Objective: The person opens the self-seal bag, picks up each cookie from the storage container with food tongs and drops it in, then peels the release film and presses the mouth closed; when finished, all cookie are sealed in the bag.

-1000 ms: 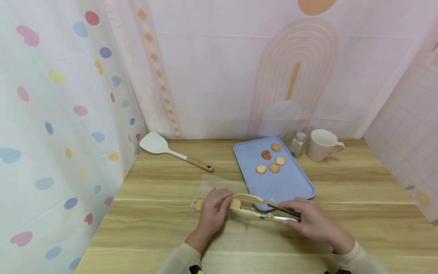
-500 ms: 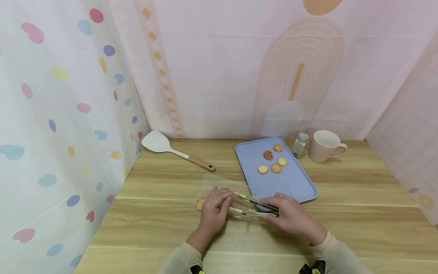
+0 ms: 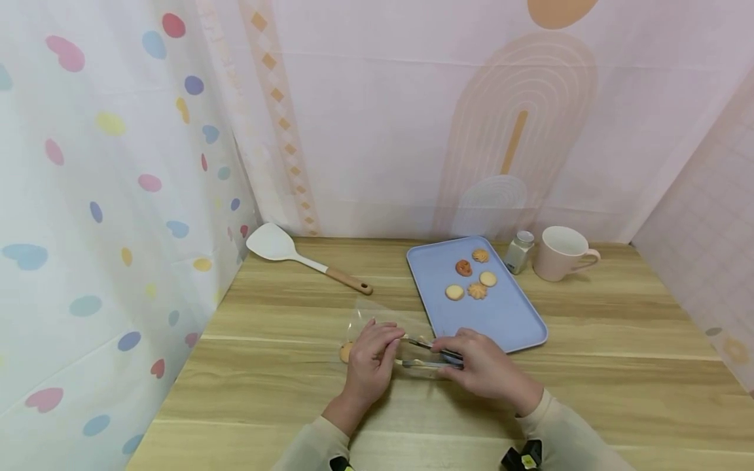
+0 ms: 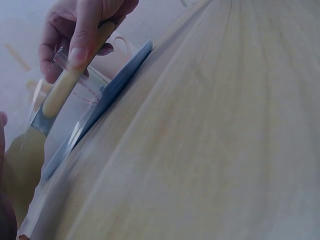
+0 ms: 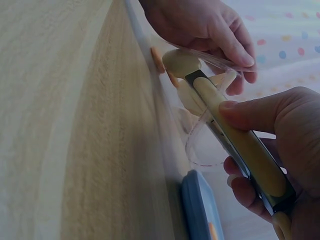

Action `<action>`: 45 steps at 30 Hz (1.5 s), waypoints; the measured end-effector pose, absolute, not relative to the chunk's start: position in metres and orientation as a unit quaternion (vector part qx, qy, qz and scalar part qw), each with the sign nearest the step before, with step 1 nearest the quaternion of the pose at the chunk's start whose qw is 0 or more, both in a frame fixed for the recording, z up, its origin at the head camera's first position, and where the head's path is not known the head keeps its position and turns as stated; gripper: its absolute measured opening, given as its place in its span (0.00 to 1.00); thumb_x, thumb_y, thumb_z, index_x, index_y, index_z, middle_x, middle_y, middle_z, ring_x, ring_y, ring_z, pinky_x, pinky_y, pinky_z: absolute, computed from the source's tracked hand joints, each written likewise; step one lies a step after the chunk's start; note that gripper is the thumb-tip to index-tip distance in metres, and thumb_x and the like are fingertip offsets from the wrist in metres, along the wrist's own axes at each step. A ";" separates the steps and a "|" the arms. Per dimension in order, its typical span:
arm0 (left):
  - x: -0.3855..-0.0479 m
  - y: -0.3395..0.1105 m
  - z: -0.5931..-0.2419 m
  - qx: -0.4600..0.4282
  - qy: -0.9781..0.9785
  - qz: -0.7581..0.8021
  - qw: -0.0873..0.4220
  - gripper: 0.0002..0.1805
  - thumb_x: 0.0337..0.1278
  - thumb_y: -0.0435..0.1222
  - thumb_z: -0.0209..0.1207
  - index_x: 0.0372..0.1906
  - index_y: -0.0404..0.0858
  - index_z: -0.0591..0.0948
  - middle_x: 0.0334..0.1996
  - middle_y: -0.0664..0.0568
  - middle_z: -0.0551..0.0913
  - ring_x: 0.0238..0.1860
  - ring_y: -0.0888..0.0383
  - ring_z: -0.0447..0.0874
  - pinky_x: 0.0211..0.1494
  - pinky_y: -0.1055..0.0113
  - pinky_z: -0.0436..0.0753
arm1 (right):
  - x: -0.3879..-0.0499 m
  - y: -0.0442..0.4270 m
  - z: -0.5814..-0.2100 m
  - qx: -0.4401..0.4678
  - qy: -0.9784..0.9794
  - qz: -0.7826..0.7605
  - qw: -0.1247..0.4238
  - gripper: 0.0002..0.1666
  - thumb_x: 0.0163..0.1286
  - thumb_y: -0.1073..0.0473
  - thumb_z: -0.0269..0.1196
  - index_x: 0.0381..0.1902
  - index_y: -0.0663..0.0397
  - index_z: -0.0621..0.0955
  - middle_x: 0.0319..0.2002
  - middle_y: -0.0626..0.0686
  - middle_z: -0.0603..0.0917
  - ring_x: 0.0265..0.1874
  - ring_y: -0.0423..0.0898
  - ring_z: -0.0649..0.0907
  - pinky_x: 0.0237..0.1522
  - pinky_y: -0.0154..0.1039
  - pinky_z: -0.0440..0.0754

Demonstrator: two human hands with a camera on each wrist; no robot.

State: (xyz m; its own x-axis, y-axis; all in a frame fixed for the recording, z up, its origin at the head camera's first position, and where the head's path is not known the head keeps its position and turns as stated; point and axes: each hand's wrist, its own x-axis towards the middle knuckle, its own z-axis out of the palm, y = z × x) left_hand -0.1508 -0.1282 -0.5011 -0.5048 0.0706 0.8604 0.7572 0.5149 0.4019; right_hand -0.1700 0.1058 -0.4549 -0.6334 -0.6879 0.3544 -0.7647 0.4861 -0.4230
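Note:
My left hand [image 3: 368, 363] pinches the edge of a clear plastic bag [image 3: 374, 315] lying on the table. A round cookie [image 3: 345, 353] shows just left of that hand, at the bag's far end. My right hand [image 3: 480, 366] grips a pair of tongs [image 5: 245, 145] with cream heads and metal-edged handles. The tongs reach through the bag's open mouth, their tips under my left hand. In the right wrist view a cookie edge [image 5: 158, 60] shows beside the tongs' head [image 5: 182, 62]; whether the tongs hold a cookie is hidden.
A blue tray [image 3: 501, 327] with several cookies [image 3: 478, 291] lies beyond the right hand. Behind it stand a glass shaker jar [image 3: 520, 252] and a pink mug [image 3: 563, 254]. A white spatula [image 3: 309, 261] with a wooden handle lies at the back left.
My right hand has moved left, pushing the tongs deeper into the bag. The cookie seen between the tongs' tips is now out of sight under my left hand, which stays in place.

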 end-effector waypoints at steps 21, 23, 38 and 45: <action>-0.152 -0.128 -0.502 -0.275 -0.764 -0.408 0.416 0.07 0.60 0.27 0.58 0.40 0.35 0.84 0.37 0.49 0.86 0.45 0.48 0.83 0.58 0.42 0.72 | -0.167 0.120 -0.453 0.399 -0.874 0.276 0.021 0.18 0.55 0.55 0.73 0.44 0.45 0.84 0.34 0.44 0.81 0.31 0.39 0.76 0.31 0.33 0.74; -0.152 -0.128 -0.502 -0.276 -0.764 -0.409 0.416 0.07 0.60 0.27 0.58 0.39 0.35 0.84 0.36 0.49 0.86 0.45 0.48 0.84 0.59 0.45 0.72 | -0.167 0.120 -0.452 0.402 -0.872 0.278 0.013 0.17 0.56 0.56 0.73 0.45 0.44 0.83 0.32 0.44 0.80 0.28 0.40 0.76 0.29 0.32 0.73; -0.151 -0.126 -0.502 -0.278 -0.766 -0.406 0.413 0.07 0.59 0.26 0.58 0.39 0.36 0.85 0.38 0.49 0.87 0.45 0.50 0.83 0.54 0.38 0.73 | -0.170 0.107 -0.455 0.413 -0.864 0.289 0.001 0.15 0.59 0.55 0.71 0.44 0.44 0.83 0.34 0.43 0.82 0.26 0.39 0.74 0.30 0.33 0.73; -0.151 -0.127 -0.504 -0.274 -0.768 -0.407 0.411 0.08 0.58 0.26 0.59 0.39 0.35 0.85 0.37 0.50 0.87 0.45 0.50 0.84 0.55 0.39 0.73 | -0.172 0.102 -0.453 0.415 -0.863 0.289 0.004 0.14 0.59 0.54 0.71 0.44 0.45 0.84 0.33 0.43 0.82 0.27 0.38 0.73 0.30 0.33 0.73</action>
State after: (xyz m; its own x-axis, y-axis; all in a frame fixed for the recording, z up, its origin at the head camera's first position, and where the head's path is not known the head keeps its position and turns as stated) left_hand -0.1509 -0.1274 -0.5038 -0.5123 0.0865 0.8545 0.7555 0.5185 0.4005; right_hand -0.1719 0.1020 -0.4525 -0.6547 -0.7147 0.2461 -0.7188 0.4880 -0.4952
